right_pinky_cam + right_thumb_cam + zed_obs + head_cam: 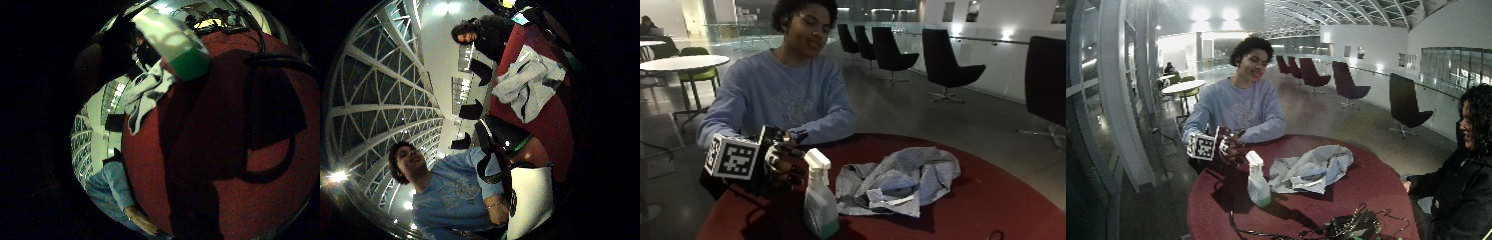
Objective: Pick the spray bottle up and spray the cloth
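Right now the gloved hand [783,165] is hovering just beside the bottle [820,202], fingers loosely curled and holding nothing. The bottle is standing upright near the table's [986,200] front edge, with the cloth [903,180] lying bunched next to it toward the middle. Closing in carelessly risks knocking the tall bottle over.
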A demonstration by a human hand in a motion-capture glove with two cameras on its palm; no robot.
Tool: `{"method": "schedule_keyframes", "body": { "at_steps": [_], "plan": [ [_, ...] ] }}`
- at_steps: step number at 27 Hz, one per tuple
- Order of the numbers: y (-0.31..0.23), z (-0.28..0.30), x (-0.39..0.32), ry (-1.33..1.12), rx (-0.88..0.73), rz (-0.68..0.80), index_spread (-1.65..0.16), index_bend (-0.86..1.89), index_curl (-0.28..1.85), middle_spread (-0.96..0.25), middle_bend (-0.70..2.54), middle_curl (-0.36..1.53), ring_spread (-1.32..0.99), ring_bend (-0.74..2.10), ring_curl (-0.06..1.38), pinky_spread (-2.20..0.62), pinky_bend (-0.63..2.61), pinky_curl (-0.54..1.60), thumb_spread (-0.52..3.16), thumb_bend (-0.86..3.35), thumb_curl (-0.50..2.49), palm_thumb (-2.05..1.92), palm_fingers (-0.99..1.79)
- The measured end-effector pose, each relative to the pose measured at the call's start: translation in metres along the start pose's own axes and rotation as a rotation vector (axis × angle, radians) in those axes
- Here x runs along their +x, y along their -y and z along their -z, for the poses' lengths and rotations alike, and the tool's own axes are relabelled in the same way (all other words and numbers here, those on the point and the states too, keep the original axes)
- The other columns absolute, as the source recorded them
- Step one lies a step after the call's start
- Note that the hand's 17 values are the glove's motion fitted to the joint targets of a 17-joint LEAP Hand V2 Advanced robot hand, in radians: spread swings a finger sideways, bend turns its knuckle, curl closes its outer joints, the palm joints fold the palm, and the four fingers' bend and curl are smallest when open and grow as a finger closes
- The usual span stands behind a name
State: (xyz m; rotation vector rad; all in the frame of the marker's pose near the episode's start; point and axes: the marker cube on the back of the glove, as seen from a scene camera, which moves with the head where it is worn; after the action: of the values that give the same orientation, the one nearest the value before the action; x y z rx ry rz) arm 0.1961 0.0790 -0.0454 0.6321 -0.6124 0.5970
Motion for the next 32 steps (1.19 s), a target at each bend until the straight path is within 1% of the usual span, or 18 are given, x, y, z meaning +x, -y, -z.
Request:
{"method": "schedule_keyframes", "body": {
  "at_steps": [11,16,18,23,26,29,32],
  "plan": [
    [0.073,-0.012,0.042,-0.038,0.138,-0.127,-0.38,0.08,0.20,-0.01,0.31,0.42,0.03,0.39,0.33,0.21,0.34,0.35,1.02,-0.02,0.36,0.64,0.57],
    [0.095,-0.025,0.053,0.000,0.189,-0.125,-0.37,0.12,0.20,0.00,0.27,0.40,0.03,0.40,0.33,0.22,0.36,0.36,0.99,-0.02,0.36,0.66,0.56],
    [0.100,-0.030,0.056,0.007,0.224,-0.115,-0.36,0.19,0.23,-0.01,0.24,0.40,0.01,0.41,0.33,0.23,0.33,0.35,0.97,-0.01,0.36,0.69,0.64],
    [0.109,-0.037,0.061,-0.015,0.314,-0.095,-0.34,0.21,0.27,-0.02,0.20,0.38,0.00,0.39,0.32,0.24,0.30,0.34,0.93,-0.01,0.37,0.75,0.75],
    [0.114,-0.037,0.063,-0.024,0.379,-0.082,-0.33,0.20,0.29,-0.02,0.18,0.38,-0.01,0.40,0.32,0.23,0.31,0.34,0.91,0.00,0.39,0.80,0.84],
    [0.117,-0.036,0.064,-0.020,0.421,-0.065,-0.32,0.17,0.30,-0.04,0.20,0.38,-0.05,0.44,0.33,0.19,0.30,0.34,0.89,0.05,0.43,0.92,1.01],
    [0.116,-0.037,0.063,-0.001,0.426,-0.046,-0.31,0.15,0.31,-0.05,0.19,0.38,-0.06,0.47,0.34,0.17,0.30,0.34,0.83,0.06,0.46,0.98,1.04]
  ]
}}
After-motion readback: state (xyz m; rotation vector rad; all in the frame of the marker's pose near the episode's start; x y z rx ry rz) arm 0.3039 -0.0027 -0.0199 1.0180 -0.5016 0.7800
